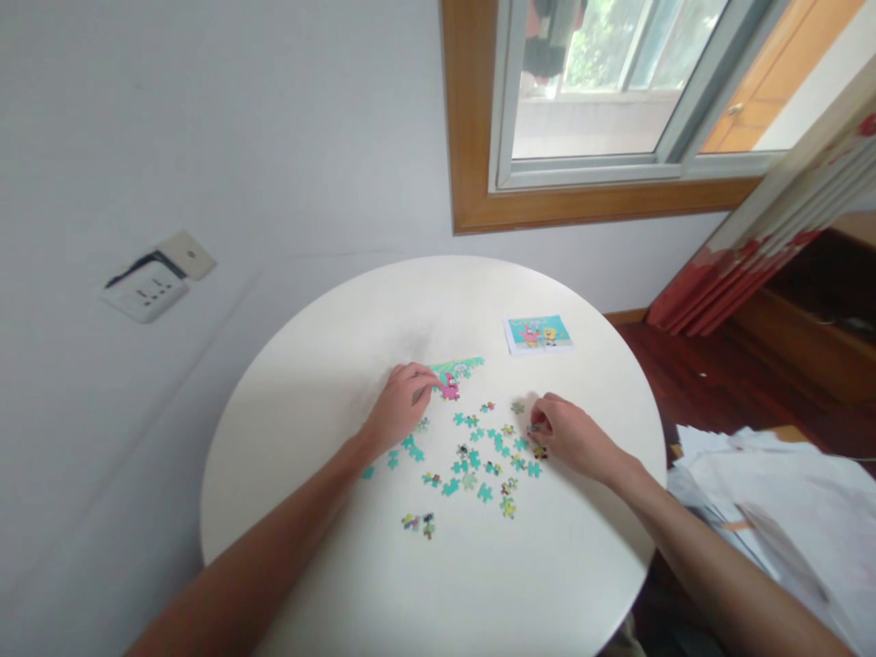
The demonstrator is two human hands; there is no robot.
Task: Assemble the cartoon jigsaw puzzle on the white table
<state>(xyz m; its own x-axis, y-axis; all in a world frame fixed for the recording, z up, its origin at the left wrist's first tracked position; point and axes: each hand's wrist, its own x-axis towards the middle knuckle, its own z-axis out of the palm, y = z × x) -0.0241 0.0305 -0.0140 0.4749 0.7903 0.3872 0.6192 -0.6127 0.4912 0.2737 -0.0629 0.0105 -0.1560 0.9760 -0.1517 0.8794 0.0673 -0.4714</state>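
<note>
My left hand (405, 399) is over the left part of the partly assembled jigsaw puzzle (469, 367). Its fingers are apart, and an outstretched fingertip touches the pink starfish section (450, 388) that joins the green-blue strip. To the right, the fingers of my right hand (565, 431) are pinched together on a small puzzle piece (536, 427), mostly hidden by them. Loose puzzle pieces (484, 493), teal, yellow and multicoloured, lie scattered between and below both hands. Another yellow and purple piece (410, 522) lies nearer to me.
A picture card (538, 335) with the cartoon scene lies at the back right of the round white table (328, 347). The wall with a socket (147, 290) and a window stands behind. Loose papers (773, 502) are piled right of the table, below a curtain (739, 246).
</note>
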